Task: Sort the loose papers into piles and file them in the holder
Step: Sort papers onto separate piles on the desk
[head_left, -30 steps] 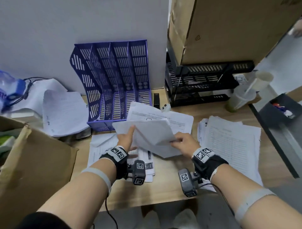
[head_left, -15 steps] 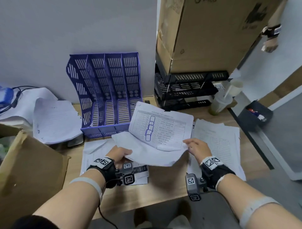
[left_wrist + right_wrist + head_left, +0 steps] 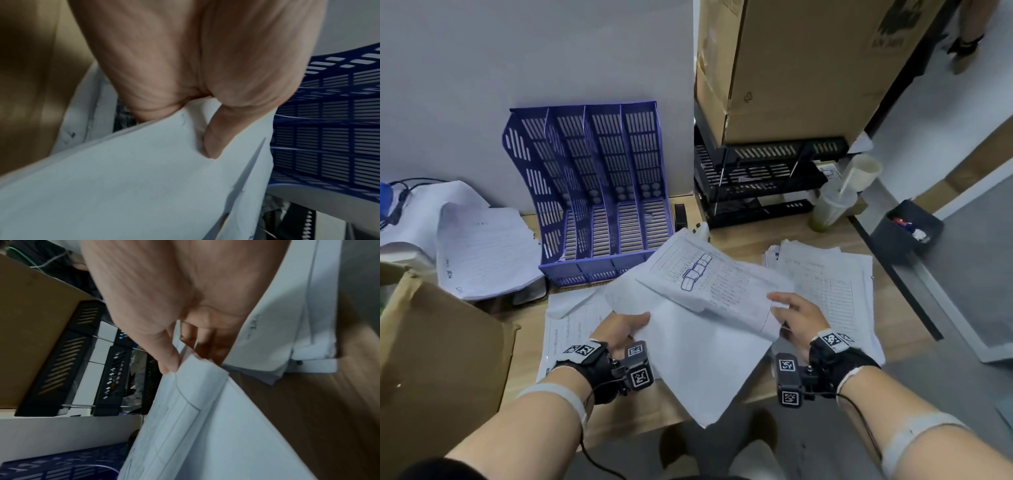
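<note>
At the desk's near edge, left hand (image 3: 619, 329) and right hand (image 3: 796, 317) hold a sheaf of papers (image 3: 705, 308) up off the desk (image 3: 571, 418) — left thumb clamped on top, right thumb and fingers pinching the corner. Flat piles lie beneath (image 3: 571, 329) and to the right (image 3: 835, 287). Farther back, purple holder (image 3: 599, 192) — all four slots empty. Beside it, black tray rack (image 3: 756, 181) under a cardboard box (image 3: 808, 68); contents unclear.

Pale grey wall (image 3: 534, 61) behind a light wooden desk (image 3: 739, 240), tall cardboard boxes (image 3: 808, 68) stacked on black trays (image 3: 756, 178) at right, grey floor (image 3: 969, 284) beyond.
</note>
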Motion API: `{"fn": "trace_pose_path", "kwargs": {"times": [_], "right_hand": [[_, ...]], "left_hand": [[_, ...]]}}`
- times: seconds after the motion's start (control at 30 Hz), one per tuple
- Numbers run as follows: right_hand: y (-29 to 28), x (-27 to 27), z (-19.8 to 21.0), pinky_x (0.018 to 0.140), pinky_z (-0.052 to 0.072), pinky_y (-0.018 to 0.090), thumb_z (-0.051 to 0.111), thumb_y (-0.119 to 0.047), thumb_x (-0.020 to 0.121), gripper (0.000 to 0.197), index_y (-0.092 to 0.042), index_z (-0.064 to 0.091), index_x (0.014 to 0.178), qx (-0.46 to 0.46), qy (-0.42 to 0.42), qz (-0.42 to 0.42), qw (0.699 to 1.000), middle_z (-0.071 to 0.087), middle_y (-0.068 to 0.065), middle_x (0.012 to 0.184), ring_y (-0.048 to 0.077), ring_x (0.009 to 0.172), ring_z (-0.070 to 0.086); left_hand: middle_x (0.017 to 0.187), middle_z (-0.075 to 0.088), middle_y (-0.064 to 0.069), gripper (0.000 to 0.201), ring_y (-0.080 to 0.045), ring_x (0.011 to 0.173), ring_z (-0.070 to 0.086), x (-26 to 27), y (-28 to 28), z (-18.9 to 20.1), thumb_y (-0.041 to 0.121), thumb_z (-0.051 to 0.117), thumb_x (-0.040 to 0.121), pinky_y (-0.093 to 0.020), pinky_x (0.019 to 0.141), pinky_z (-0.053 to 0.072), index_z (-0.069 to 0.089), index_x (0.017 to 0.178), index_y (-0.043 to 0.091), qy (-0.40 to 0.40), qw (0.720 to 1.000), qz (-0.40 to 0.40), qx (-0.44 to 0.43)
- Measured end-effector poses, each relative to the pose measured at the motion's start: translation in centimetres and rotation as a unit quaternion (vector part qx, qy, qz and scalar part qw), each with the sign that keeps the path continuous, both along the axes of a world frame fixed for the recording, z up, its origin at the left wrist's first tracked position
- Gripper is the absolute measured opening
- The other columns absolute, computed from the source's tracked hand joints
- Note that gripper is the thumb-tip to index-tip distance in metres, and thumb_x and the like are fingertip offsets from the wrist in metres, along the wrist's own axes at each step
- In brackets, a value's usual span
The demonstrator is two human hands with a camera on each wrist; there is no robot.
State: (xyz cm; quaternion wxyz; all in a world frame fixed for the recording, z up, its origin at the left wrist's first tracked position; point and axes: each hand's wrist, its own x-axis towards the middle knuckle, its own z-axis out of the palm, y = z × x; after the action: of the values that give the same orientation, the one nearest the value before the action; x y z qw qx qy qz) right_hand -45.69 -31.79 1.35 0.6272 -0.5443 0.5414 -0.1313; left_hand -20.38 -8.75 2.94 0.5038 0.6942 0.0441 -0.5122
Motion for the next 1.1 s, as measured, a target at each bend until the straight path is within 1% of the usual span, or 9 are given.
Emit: {"fn": "trace_pose_path", "kwargs": {"times": [0.1,0.27,0.47,0.53,0.6,0.67,0.77,0.93,1.1], "right_hand": [[-1.3,-0.1,2.4,0.084,0.056,0.042,0.063,-0.006,0.086,0.028,-0.028,0.075,0.098,-0.034,-0.035,-0.047,0.998,0.072,0.005,0.098,0.025,0.088,0.067],[-2.6,-0.2,6.1,0.076,0.056,0.035,0.063,-0.003,0.088,0.021,-0.019,0.074,0.096,-0.05,-0.112,-0.133,0.984,0.061,0.015,0.09,0.026,0.081,0.063],[-3.6,-2.0,8.0,0.09,0.057,0.044,0.072,-0.02,0.078,0.014,-0.027,0.078,0.087,-0.106,-0.106,-0.214,0.965,0.076,-0.001,0.095,0.022,0.096,0.07],[-3.4,-2.4,8.7,0.089,0.057,0.043,0.069,-0.013,0.082,0.012,-0.019,0.079,0.085,-0.089,-0.131,-0.234,0.959,0.076,0.007,0.097,0.023,0.094,0.07],[-3.1,-2.6,9.5,0.088,0.057,0.041,0.066,-0.008,0.087,0.011,-0.011,0.076,0.091,-0.063,-0.173,-0.24,0.953,0.074,0.017,0.093,0.026,0.089,0.069],[-2.8,-2.7,10.2,0.088,0.057,0.041,0.063,-0.008,0.091,0.018,-0.004,0.068,0.107,-0.046,-0.21,-0.227,0.95,0.074,0.018,0.094,0.03,0.091,0.072],[-2.1,-2.2,10.9,0.092,0.055,0.043,0.057,-0.011,0.096,0.024,-0.01,0.062,0.12,-0.032,-0.235,-0.174,0.956,0.072,0.013,0.109,0.03,0.101,0.07],[-2.0,-0.8,11.9,0.089,0.055,0.037,0.055,-0.007,0.096,0.028,-0.014,0.065,0.121,-0.087,-0.212,-0.125,0.965,0.063,0.002,0.123,0.019,0.112,0.063],[-2.6,0.7,12.5,0.092,0.052,0.037,0.06,-0.007,0.09,0.031,-0.022,0.064,0.118,-0.232,-0.065,-0.013,0.97,0.061,0.004,0.117,0.02,0.109,0.059]], "left_hand": [[0.1,0.075,-0.019,0.037,-0.041,0.093,0.071,0.1,-1.5,0.8,0.011,0.072,0.08,-0.062,0.09,0.052,0.068,0.115,0.0,-0.011,0.999,0.001,-0.044],[0.082,0.078,-0.004,0.02,-0.02,0.068,0.074,-0.4,-4.2,3.4,0.0,0.057,0.093,-0.027,0.052,0.058,0.064,0.112,0.004,-0.005,0.993,0.011,-0.114],[0.127,0.065,-0.014,0.034,-0.021,0.088,0.068,-0.6,-6.6,5.9,0.006,0.058,0.094,-0.032,0.066,0.055,0.059,0.128,0.001,-0.011,0.982,0.032,-0.186],[0.122,0.067,-0.011,0.034,-0.018,0.073,0.072,-1.0,-7.5,7.2,0.006,0.055,0.094,-0.027,0.056,0.056,0.058,0.128,0.001,0.005,0.976,0.038,-0.215],[0.089,0.076,-0.01,0.028,-0.017,0.05,0.069,-1.3,-8.1,9.0,0.006,0.051,0.097,-0.022,0.042,0.052,0.058,0.123,-0.001,0.035,0.968,0.048,-0.242],[0.072,0.075,-0.012,0.024,-0.023,0.051,0.07,-1.4,-8.8,10.3,0.01,0.051,0.097,-0.024,0.042,0.053,0.057,0.117,-0.003,0.037,0.965,0.046,-0.255],[0.112,0.071,-0.021,0.037,-0.037,0.094,0.072,-1.0,-9.5,11.2,0.015,0.058,0.092,-0.046,0.07,0.059,0.06,0.125,-0.002,0.057,0.955,0.068,-0.284],[0.091,0.078,-0.011,0.021,-0.031,0.074,0.075,-1.1,-9.7,12.7,0.007,0.046,0.099,-0.051,0.05,0.058,0.062,0.11,0.011,0.07,0.931,0.082,-0.348],[0.105,0.075,-0.014,0.034,-0.029,0.087,0.075,-0.5,-8.9,13.7,0.003,0.052,0.094,-0.043,0.066,0.061,0.06,0.127,0.004,0.064,0.925,0.114,-0.357]]}}
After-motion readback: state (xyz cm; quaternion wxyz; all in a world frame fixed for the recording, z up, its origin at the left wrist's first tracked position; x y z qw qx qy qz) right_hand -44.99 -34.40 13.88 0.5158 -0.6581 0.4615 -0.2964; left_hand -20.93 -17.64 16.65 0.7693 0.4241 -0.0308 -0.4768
